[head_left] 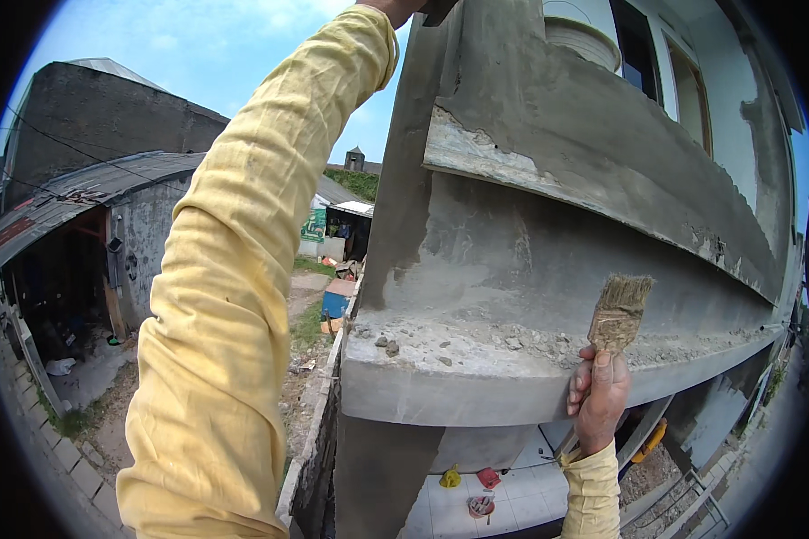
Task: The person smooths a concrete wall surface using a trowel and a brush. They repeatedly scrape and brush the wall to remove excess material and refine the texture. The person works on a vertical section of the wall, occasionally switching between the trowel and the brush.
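My right hand (600, 404) is closed round the handle of a worn, dirt-caked paintbrush (618, 325). Its stiff bristles point up, in front of the grey plastered wall. Below and behind the brush runs a concrete ledge (458, 395), strewn with mortar crumbs and small lumps (392, 348). My left arm, in a yellow sleeve (216, 296), reaches high past the wall's left corner. Only a bit of my left hand (391, 7) shows at the upper edge, beside a dark object (438, 11) I cannot make out; its fingers are cut off from view.
Above the ledge juts a sloping concrete slab (512, 166) with a rough, chipped edge. Far below lie a tiled floor (521, 499), a red bag (488, 478) and a bucket (481, 506). A narrow wall (319, 413) runs along the left drop, beyond it a metal-roofed shed (90, 207).
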A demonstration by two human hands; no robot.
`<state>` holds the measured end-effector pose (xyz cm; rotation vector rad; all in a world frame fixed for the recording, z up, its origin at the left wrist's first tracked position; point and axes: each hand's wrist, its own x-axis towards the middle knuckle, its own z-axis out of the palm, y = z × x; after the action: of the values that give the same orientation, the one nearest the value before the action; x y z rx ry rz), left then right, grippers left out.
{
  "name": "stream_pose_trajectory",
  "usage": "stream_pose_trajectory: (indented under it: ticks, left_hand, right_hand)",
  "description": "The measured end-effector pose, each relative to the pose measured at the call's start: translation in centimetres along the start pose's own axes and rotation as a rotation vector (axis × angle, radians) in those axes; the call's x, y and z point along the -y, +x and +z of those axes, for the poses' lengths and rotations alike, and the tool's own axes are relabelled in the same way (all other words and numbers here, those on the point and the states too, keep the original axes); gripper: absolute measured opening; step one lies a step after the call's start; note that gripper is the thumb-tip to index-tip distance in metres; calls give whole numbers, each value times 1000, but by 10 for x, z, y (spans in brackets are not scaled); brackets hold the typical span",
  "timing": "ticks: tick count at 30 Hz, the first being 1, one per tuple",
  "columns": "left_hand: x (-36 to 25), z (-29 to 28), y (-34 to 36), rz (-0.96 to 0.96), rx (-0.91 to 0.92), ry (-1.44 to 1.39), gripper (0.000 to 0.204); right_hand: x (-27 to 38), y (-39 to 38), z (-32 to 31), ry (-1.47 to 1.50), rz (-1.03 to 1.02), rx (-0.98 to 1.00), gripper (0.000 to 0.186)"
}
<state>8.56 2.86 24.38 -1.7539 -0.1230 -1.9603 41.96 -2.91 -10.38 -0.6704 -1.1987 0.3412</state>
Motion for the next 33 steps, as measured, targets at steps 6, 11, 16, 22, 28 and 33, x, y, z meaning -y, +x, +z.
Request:
stream_pose_trajectory:
  ticks: [6,11,16,22,28,33]
  left_hand:
    - [-8,11,-79,227,66,430,36]
    - [-17,15,-104,260,146,626,35]
    - [-61,20,-172,344,384,626,44]
    - [-67,6,-144,272,211,815,43]
    - [-73,20,-190,322,430,673,44]
    - [-83,-4,-191,236,274,672,47]
  right_hand:
    - [0,1,-10,-51,-6,9,41]
    - [-2,-1,-8,-44,-37,72,41]
    - [1,1,-13,-64,-12,72,43]
    - [2,1,-13,-36,-24,106,44]
    - [-3,0,-14,-60,-29,84,44]
    - [-2,2,-15,-50,-47,99,44]
